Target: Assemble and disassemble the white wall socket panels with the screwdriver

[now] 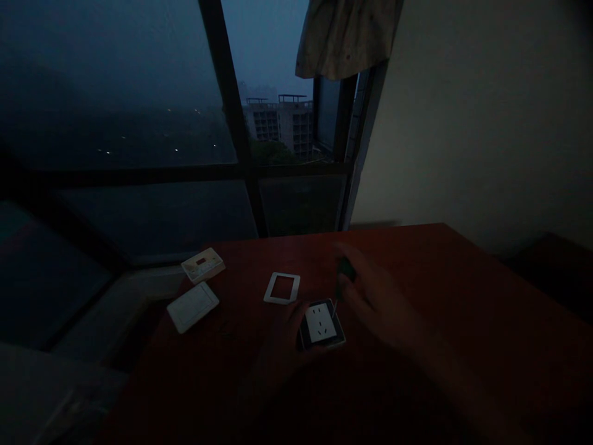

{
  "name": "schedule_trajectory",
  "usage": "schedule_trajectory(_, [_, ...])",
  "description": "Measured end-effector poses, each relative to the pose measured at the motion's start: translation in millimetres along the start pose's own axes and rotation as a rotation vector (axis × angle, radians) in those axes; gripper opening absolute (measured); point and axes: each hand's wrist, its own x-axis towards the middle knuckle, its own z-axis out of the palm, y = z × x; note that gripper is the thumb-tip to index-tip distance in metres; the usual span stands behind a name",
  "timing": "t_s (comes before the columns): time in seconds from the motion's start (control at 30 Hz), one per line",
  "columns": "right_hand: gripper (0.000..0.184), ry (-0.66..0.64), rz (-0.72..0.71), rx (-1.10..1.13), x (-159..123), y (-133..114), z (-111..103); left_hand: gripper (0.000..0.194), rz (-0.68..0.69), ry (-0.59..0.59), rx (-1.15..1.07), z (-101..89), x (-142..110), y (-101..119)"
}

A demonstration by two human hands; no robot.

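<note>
A wall socket (320, 323) with a white face and a dark surround lies on the reddish table. My left hand (290, 337) grips it from the left side, fingers at its upper left and lower edges. In my right hand (370, 293) is a screwdriver (345, 270) with a green handle, held steeply. Its thin shaft reaches down to the socket's right edge; whether the tip sits in a screw is too dark to tell. Just beyond the socket lies a white rectangular frame (293, 293), apart from both hands.
A white rectangular plate (193, 307) and a pale box (202, 266) with a printed top lie near the table's left edge. The table (417, 259) reaches to large windows (139, 80) and a plain wall (486, 123). A cloth curtain (349, 37) hangs above.
</note>
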Motion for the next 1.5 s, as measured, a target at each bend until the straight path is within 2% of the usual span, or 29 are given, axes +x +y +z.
schedule_trajectory(0.1, [0.047, -0.018, -0.047, 0.110, -1, 0, 3, 0.081, 0.003, 0.011, 0.001, 1.0, 0, 0])
schedule_trajectory(0.27, [0.039, 0.047, 0.079, -0.130, 1, 3, 9, 0.080, 0.012, 0.002, 0.014, -0.5, 0, 1])
schedule_trajectory(0.43, [0.045, 0.049, -0.052, 0.036, 0, 5, 8, 0.082, -0.001, -0.002, 0.020, -0.2, 0, 1])
schedule_trajectory(0.63, [0.042, 0.034, 0.056, -0.213, 0, 5, 5, 0.082, 0.009, -0.002, 0.005, 0.6, -1, -1])
schedule_trajectory(0.77, [0.044, -0.016, -0.059, -0.068, -1, 0, -2, 0.080, 0.008, -0.011, 0.000, 0.0, -1, 0])
schedule_trajectory(0.83, [0.045, -0.024, -0.069, -0.042, -2, -2, -2, 0.079, 0.011, -0.012, 0.010, -0.3, -1, 1])
schedule_trajectory(1.03, [0.044, 0.043, 0.064, -0.307, -4, -4, 3, 0.081, 0.005, -0.006, 0.018, 0.3, 0, 0])
schedule_trajectory(1.2, [0.047, 0.042, -0.040, -0.038, -4, -1, 3, 0.081, 0.005, -0.021, 0.017, -1.0, 0, 2])
schedule_trajectory(1.4, [0.041, 0.095, 0.137, -0.347, -4, -2, 4, 0.082, -0.018, -0.036, 0.027, -4.4, 0, 7])
schedule_trajectory(1.5, [0.044, 0.052, 0.032, -0.163, -7, -1, 3, 0.082, -0.019, -0.027, 0.033, -4.2, -1, 7])
